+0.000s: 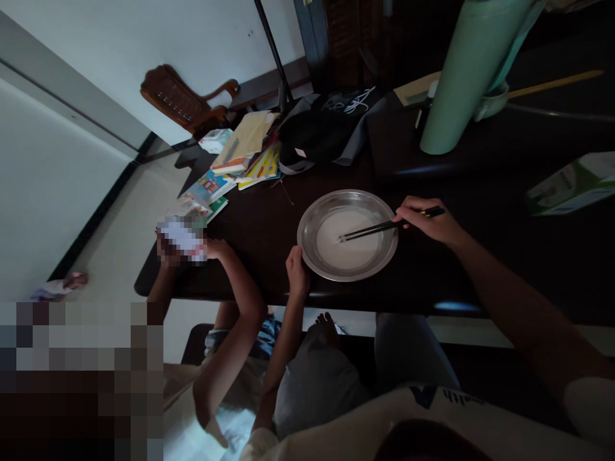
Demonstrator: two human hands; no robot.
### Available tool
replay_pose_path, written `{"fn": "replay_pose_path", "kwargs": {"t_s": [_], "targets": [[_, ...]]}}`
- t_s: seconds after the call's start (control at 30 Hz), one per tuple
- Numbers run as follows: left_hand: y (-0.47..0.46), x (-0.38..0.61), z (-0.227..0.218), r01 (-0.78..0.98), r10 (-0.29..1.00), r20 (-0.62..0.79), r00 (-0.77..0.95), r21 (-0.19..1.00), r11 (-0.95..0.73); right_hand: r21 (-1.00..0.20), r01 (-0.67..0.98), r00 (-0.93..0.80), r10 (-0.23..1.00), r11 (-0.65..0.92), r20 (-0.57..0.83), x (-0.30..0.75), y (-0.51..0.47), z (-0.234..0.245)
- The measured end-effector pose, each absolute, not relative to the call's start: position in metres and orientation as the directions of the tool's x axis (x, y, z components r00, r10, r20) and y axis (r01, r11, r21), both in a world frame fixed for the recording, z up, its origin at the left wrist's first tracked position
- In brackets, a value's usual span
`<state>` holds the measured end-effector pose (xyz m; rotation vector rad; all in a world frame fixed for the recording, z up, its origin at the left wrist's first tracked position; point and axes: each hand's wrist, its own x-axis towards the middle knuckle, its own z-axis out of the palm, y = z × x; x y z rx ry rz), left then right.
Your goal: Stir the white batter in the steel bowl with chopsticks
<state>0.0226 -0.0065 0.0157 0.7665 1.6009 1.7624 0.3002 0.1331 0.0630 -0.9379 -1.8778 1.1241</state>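
A round metal basin (310,262) stands on the dark table in front of me, holding a pale, milky mixture (353,253). My right hand (425,219) is closed around a pair of black chopsticks (379,228), whose tips dip into the mixture near its middle. At the basin's near left rim is my left hand (298,272), its fingers closed on the edge, with the thumb showing outside it. The basin sits level on the tabletop.
Books and papers (245,153) are piled at the back left, beside a black bag (317,131). A tall green flask (473,77) and a green-and-white carton (574,186) stand right. Another person's forearm (235,282) rests by the table's left end. A wooden chair (180,99) stands behind.
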Motion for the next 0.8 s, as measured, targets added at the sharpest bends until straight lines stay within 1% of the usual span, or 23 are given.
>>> {"fn": "replay_pose_path", "kwargs": {"t_s": [0.07,0.13,0.17,0.23,0.33,0.4,0.47,0.53,0.6,0.7,0.77,0.8], "targets": [[-0.0063,0.0226,0.0156,-0.085,0.772,-0.005,-0.635,0.994,-0.063,-0.909,0.230,-0.367,0.896,0.348,0.250,0.3036,0.1364,0.0621],[-0.0059,0.0226,0.0150,-0.103,0.766,-0.009,-0.643,0.992,-0.074,-0.920,0.211,-0.323,0.912,0.330,0.253,0.3068,0.1386,0.0607],[-0.0057,0.0227,0.0148,-0.106,0.766,-0.009,-0.643,0.991,-0.077,-0.928,0.190,-0.332,0.911,0.319,0.245,0.3075,0.1388,0.0601],[-0.0055,0.0230,0.0150,-0.105,0.767,-0.010,-0.641,0.992,-0.076,-0.937,0.169,-0.404,0.889,0.304,0.216,0.3062,0.1373,0.0593],[-0.0057,0.0243,0.0165,-0.099,0.766,-0.007,-0.643,0.992,-0.073,-0.926,0.207,-0.497,0.849,0.316,0.179,0.3022,0.1343,0.0599],[-0.0060,0.0249,0.0173,-0.099,0.762,-0.011,-0.648,0.993,-0.070,-0.915,0.236,-0.469,0.863,0.327,0.188,0.3020,0.1345,0.0610],[-0.0063,0.0248,0.0168,-0.102,0.756,-0.019,-0.655,0.993,-0.063,-0.911,0.252,-0.392,0.895,0.327,0.213,0.3044,0.1363,0.0618],[-0.0063,0.0238,0.0150,-0.097,0.754,-0.016,-0.656,0.993,-0.063,-0.920,0.235,-0.343,0.912,0.315,0.225,0.3070,0.1374,0.0619],[-0.0060,0.0224,0.0127,-0.083,0.758,-0.001,-0.652,0.994,-0.069,-0.931,0.212,-0.368,0.907,0.296,0.205,0.3071,0.1367,0.0615],[-0.0056,0.0215,0.0110,-0.074,0.754,0.001,-0.657,0.995,-0.066,-0.929,0.221,-0.474,0.865,0.297,0.164,0.3032,0.1339,0.0609],[-0.0054,0.0221,0.0112,-0.080,0.749,-0.007,-0.663,0.995,-0.062,-0.921,0.235,-0.479,0.862,0.310,0.168,0.3018,0.1340,0.0608],[-0.0054,0.0226,0.0116,-0.082,0.749,-0.008,-0.663,0.995,-0.061,-0.918,0.241,-0.448,0.875,0.316,0.183,0.3022,0.1349,0.0609]]}}
